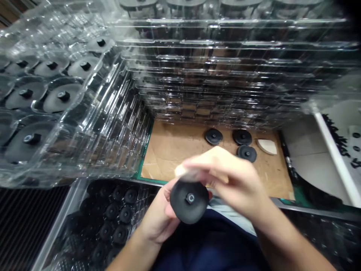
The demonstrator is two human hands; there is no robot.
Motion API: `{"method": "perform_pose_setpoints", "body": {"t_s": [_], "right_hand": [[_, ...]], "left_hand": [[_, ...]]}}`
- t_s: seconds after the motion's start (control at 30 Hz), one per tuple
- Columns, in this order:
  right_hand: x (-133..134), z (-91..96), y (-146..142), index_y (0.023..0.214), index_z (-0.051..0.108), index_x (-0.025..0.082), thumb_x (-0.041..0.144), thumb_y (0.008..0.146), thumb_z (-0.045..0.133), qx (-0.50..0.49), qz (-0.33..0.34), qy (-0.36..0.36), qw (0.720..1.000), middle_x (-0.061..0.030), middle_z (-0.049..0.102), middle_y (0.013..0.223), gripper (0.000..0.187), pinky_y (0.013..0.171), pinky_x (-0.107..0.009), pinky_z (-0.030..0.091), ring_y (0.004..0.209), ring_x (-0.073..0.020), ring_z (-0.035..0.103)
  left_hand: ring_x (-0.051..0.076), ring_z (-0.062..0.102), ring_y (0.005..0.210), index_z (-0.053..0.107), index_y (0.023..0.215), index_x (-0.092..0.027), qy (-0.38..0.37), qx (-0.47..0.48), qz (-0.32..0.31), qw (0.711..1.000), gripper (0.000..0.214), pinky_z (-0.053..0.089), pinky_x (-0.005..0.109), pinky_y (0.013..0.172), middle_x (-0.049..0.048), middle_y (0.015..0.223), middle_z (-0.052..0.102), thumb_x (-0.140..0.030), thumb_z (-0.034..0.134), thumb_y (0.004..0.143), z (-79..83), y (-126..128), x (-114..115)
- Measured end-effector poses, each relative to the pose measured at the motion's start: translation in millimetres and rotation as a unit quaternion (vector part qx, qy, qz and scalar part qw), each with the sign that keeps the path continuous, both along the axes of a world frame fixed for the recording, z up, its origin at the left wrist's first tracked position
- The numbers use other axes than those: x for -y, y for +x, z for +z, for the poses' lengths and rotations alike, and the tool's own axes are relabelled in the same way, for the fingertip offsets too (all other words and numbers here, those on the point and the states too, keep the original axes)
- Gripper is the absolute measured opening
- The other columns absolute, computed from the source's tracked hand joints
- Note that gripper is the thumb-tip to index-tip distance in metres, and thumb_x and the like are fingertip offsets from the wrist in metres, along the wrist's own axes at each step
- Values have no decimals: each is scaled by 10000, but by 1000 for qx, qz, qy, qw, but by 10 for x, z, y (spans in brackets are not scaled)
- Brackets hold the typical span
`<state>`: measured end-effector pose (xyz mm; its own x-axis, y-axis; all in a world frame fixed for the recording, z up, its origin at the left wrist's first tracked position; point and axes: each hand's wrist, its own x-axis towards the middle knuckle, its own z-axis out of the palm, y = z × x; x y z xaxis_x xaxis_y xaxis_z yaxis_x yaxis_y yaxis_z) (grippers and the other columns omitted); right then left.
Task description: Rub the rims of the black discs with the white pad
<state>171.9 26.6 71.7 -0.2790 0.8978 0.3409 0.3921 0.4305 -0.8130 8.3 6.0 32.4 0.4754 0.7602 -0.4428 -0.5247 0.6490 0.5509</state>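
In front of my body, my left hand [162,214] grips a black rounded plastic disc [184,207] by its edge. The disc faces up at me, showing a small hollow stud at its middle. Over its far edge is my right hand [231,177], smeared by motion, with its fingers bent together. A pale bit [180,170] shows at those fingertips; whether it is a held piece or a fingertip I cannot make out. Beyond my hands, similar black discs [213,136] lie on a brown cardboard sheet [166,146], beside a cream wedge-shaped piece [266,146].
Tall stacks of clear plastic trays [197,71] rise behind the cardboard, and another stack [93,128] stands at left with discs in its top tray. Lower left, a tray [115,214] holds several black parts. A white-edged bin [335,150] stands at right.
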Motion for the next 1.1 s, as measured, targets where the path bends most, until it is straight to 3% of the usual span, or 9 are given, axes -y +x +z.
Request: {"method": "perform_pose_setpoints", "body": {"t_s": [0.13, 0.3, 0.47, 0.6, 0.7, 0.87, 0.97, 1.03, 1.1], "right_hand": [[-53, -499, 167, 1150, 628, 208, 235, 859, 587, 20, -132, -201, 970, -14, 671, 858, 296, 581, -244, 521, 651, -129, 610], [205, -1052, 111, 886, 730, 165, 251, 882, 523, 81, -136, -206, 966, -90, 638, 910, 224, 736, -338, 556, 853, -201, 652], [485, -1169, 30, 1141, 653, 161, 294, 828, 634, 124, -136, -205, 961, -164, 561, 1186, 341, 653, -346, 578, 612, -129, 632], [457, -1203, 78, 1082, 669, 167, 253, 878, 543, 148, -149, -181, 961, -100, 653, 928, 255, 651, -357, 574, 669, -187, 661], [294, -1065, 119, 1019, 667, 155, 273, 902, 513, 139, -165, -162, 963, -98, 697, 898, 226, 705, -356, 562, 811, -227, 681], [112, -343, -62, 1135, 593, 202, 234, 924, 505, 70, -169, -68, 981, -63, 694, 1020, 232, 729, -293, 513, 865, -171, 645], [135, -11, -218, 1130, 579, 156, 147, 920, 459, 54, -48, 17, 997, -76, 700, 940, 242, 755, -319, 484, 832, -177, 627], [148, 64, -260, 1082, 597, 151, 114, 912, 446, 65, 29, -22, 997, -47, 698, 855, 230, 708, -297, 476, 754, -160, 616], [134, 58, -266, 1029, 618, 156, 103, 906, 448, 89, 41, -47, 994, -37, 699, 844, 216, 678, -297, 462, 724, -158, 608]], "left_hand": [[212, 703, 961, 686, 1094, -259, -6, 99, 20, 995, 539, 541, 245, 827, 33, 1101, 734, -353, 844, 588, -38, -55, -20], [245, 660, 1060, 662, 1141, -242, -43, 67, 44, 996, 610, 533, 276, 879, 80, 1229, 671, -382, 843, 575, -143, -133, -56], [279, 598, 1160, 640, 1173, -242, -42, 38, 49, 997, 645, 517, 318, 930, 96, 1342, 590, -426, 824, 582, -186, -169, -109], [278, 575, 1192, 614, 1200, -248, -40, 36, 51, 997, 619, 483, 336, 978, 95, 1355, 576, -411, 801, 633, -210, -158, -116], [268, 601, 1151, 609, 1205, -245, -43, 39, 47, 997, 635, 485, 337, 969, 99, 1320, 600, -418, 805, 626, -214, -130, -101], [207, 664, 990, 660, 1126, -248, -54, 15, 62, 996, 589, 525, 263, 861, 44, 1121, 699, -348, 851, 578, -154, -54, -86], [187, 658, 974, 691, 1068, -236, -54, -20, 54, 997, 506, 508, 249, 878, 33, 1047, 720, -231, 849, 588, -126, -30, -89], [189, 658, 972, 703, 1043, -245, -48, -25, 56, 997, 555, 505, 244, 880, 26, 1052, 722, -223, 883, 518, -123, -19, -90], [192, 660, 968, 703, 1050, -256, -49, -30, 61, 996, 632, 506, 237, 869, 20, 1039, 727, -265, 909, 453, -118, 4, -86]]}}
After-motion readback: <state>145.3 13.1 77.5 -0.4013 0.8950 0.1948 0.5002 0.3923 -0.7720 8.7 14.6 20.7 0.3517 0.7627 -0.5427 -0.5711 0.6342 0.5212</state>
